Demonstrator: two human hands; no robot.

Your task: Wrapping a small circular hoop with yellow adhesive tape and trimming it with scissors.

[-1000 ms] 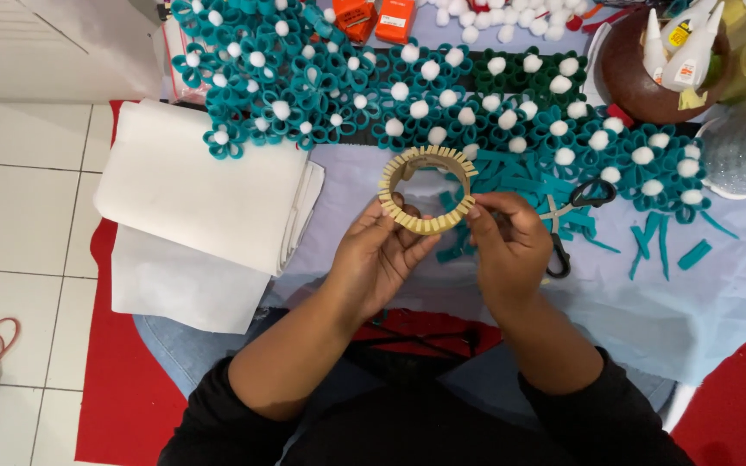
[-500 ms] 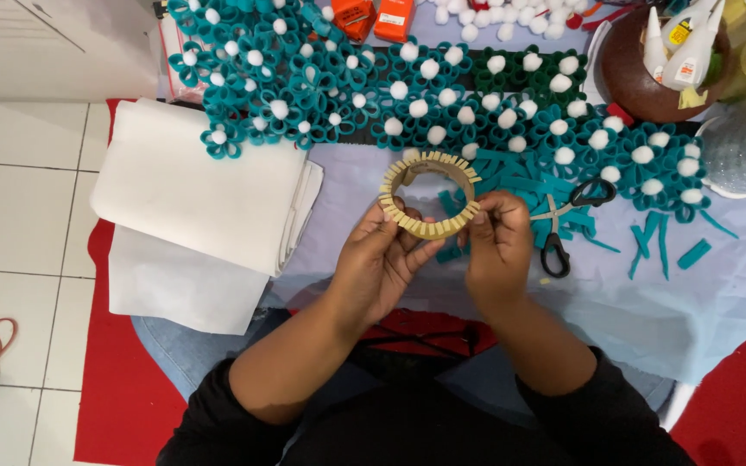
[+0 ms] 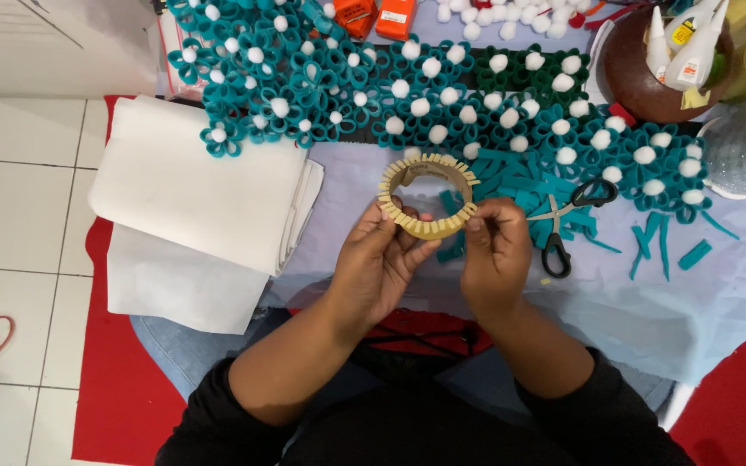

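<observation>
Between the two hands, just above the person's lap, sits a tan ring [image 3: 426, 197] with small notched tabs standing out all round its rim. The left hand [image 3: 379, 263] cups the ring from below and on its left side, fingers curled under it and thumb against the outer edge. The right hand [image 3: 494, 250] pinches the ring's lower right edge between thumb and fingertips, so both hands are closed on the same ring (held tilted, its opening facing up toward the camera).

Under the ring lies a pale lavender cloth [image 3: 666, 302] spread over the table. Just right of the right hand, a pair of black-handled scissors [image 3: 567, 220] rests on the cloth among loose teal strips [image 3: 675, 250], not touched by either hand. Beyond the ring, a long band of teal looped flowers with white pompom centres [image 3: 442, 95] runs across the table from upper left to right, a few of the flowers in darker green.

Left of the left hand, well apart from it, lies a stack of folded white fabric [image 3: 192, 198], partly over the red mat [image 3: 123, 388] on the tiled floor [image 3: 10, 259]. At the upper right, a brown bowl [image 3: 628, 73] holds white glue bottles [image 3: 692, 43]. Two orange objects [image 3: 377, 15] lie at the top edge; what they are I cannot tell.
</observation>
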